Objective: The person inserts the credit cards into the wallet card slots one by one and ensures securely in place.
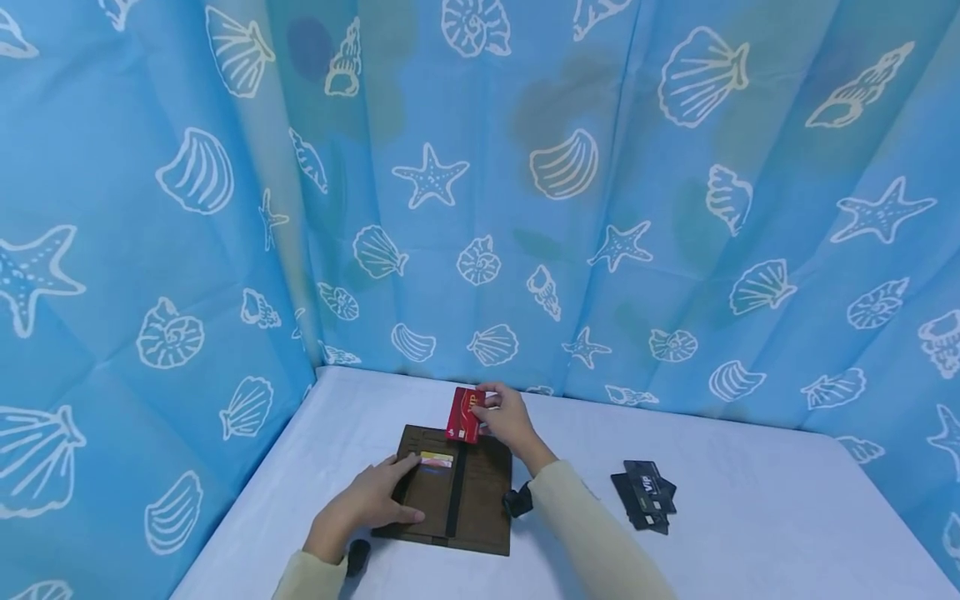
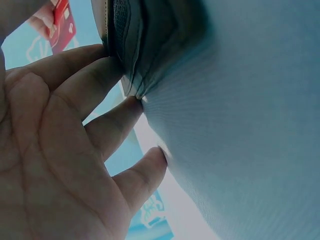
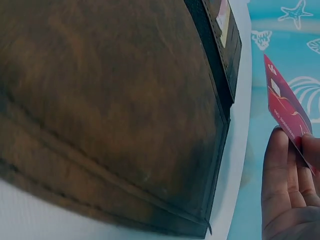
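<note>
A brown folding wallet (image 1: 483, 508) lies spread on the table, with a dark strap running down its middle. My left hand (image 1: 378, 493) rests on the wallet's left half, its fingers fairly straight. In the left wrist view, fingertips touch the wallet's edge (image 2: 132, 50). A yellow-and-pink card (image 1: 437, 459) shows in a slot of that half, near my left fingertips. Between thumb and fingers, my right hand (image 1: 512, 419) pinches a red VIP card (image 1: 462, 414) at the wallet's top edge. The right wrist view shows this card tilted, apart from the wallet.
Several black cards (image 1: 649, 492), one marked Vip, lie overlapping on the white table (image 1: 750, 500) to the right. A blue curtain (image 1: 510, 208) with shells and starfish stands behind the table and along its left side.
</note>
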Available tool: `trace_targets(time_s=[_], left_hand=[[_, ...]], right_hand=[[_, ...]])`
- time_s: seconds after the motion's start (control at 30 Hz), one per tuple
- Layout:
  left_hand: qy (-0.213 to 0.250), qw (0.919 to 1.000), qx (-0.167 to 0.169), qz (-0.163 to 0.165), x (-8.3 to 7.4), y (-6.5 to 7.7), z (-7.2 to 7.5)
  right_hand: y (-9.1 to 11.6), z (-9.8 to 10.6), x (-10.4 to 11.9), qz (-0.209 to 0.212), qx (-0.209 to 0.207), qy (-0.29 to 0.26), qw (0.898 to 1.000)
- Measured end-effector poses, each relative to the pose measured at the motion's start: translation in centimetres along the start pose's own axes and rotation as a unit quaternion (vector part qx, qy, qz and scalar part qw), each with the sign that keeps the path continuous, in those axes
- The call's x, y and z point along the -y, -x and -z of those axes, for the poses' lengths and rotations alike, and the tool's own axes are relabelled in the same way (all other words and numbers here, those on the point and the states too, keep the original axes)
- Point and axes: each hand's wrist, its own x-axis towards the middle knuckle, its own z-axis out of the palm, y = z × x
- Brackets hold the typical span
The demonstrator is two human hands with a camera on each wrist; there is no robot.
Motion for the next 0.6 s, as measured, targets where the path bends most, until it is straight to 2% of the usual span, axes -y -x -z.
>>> trace_targets(time_s=[0.23,0.43,0.6], left_hand=[[0.004,1.0000,0.002,0.006,-0.03,0.12,0.13],[0.006,1.0000,0.004,-0.003,-0.04,0.06,-0.05],[0.001,1.0000,0.004,0.005,0.02,0.00,0.07]], right_hand=[[0.02,-0.59,-0.16,0.007,0.009,-0.008,1.000],[0.30,-0.67,-0.51,-0.003,0.020,-0.018,1.000],[0.37,-0.61,-0.54,-0.006,0.038,-0.031,0.999]])
